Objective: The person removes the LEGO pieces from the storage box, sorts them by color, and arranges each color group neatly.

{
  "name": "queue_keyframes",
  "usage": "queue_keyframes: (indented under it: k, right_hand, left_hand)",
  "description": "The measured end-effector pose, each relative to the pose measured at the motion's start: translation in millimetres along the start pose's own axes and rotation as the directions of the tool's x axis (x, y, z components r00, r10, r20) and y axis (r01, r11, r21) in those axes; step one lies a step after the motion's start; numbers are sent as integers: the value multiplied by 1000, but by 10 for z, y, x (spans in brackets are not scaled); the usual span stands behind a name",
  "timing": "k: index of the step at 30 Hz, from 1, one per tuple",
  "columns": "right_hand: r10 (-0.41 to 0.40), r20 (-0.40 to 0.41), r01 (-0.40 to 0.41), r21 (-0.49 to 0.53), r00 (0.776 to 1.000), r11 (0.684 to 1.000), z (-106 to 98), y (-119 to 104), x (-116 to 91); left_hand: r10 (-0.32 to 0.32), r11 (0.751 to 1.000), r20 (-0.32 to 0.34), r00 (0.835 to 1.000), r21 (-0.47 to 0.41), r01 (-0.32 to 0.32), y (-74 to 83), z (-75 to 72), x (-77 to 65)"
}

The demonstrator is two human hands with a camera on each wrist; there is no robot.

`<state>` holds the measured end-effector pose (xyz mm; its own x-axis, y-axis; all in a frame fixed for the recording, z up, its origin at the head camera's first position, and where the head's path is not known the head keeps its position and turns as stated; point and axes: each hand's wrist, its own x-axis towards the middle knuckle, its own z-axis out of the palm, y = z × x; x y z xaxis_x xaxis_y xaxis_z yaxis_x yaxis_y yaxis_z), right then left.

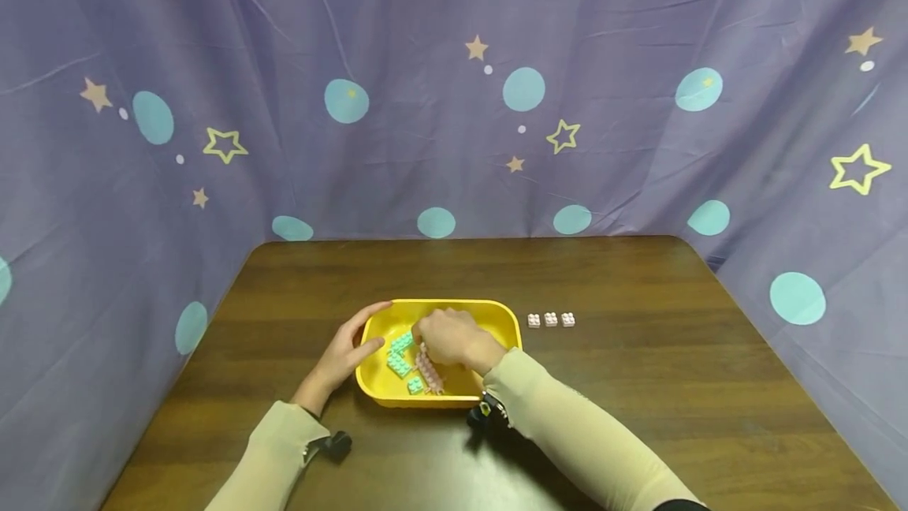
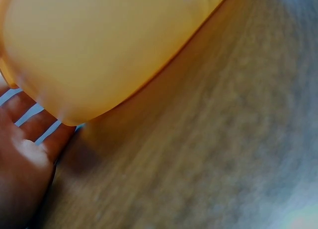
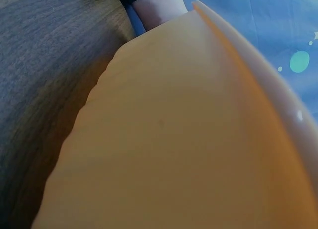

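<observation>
A yellow plastic tub (image 1: 489, 311) stands on the table, with pink toy bricks (image 1: 429, 375) and mint-green toy bricks (image 1: 400, 364) in its left half. My left hand (image 1: 346, 347) holds the tub's left end, thumb over the rim and fingers along the outside. In the left wrist view those fingers of the left hand (image 2: 22, 139) lie against the tub wall (image 2: 114, 50). My right hand (image 1: 454, 337) reaches down into the tub, fingers bent, at the far end of the pink bricks. Its fingertips are hidden, and I cannot tell whether they pinch a brick. The tub's outer wall (image 3: 164, 124) fills the right wrist view.
Three pale pink bricks (image 1: 551, 319) sit in a row on the wooden table (image 1: 638, 385), just right of the tub. A purple curtain (image 1: 426, 164) with stars and dots hangs behind the table and along both sides.
</observation>
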<state>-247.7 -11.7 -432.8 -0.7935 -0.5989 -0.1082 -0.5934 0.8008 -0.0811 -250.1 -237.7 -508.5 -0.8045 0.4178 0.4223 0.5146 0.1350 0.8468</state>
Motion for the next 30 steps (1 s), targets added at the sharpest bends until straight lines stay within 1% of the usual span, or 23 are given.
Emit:
queue_keyframes:
  k: [5,9,12,15,21,26,30]
  right_hand:
    - [-2,-13,2,2,1000,1000,14,3,7]
    - [9,-19,-8,38,1000,999,-9,35,3]
    - [10,-41,-7,67,999,998,-52,76,-25]
    - [0,-81,6,81,997,997,-119,137,-74]
    - [-12,-172,32,114,985,993,-308,339,-244]
    - [35,-235,1,151,971,989,-480,555,-437]
    - [70,-309,-22,158,949,987,-544,786,-604]
  left_hand:
    - [-12,1000,-1,1000,-10,12,0,-5,-16]
    - [-12,1000,3,1000,-28,12,-13,-3,-13]
    - [-10,999,13,1000,-52,11,-27,5,-15]
    - [-4,998,13,1000,-68,5,-21,4,-18]
    - [17,998,0,1000,-59,-17,15,-1,2]
    - [8,998,-2,1000,-60,-9,6,6,5]
    - [-1,998,-6,1000,-56,0,-9,33,-21]
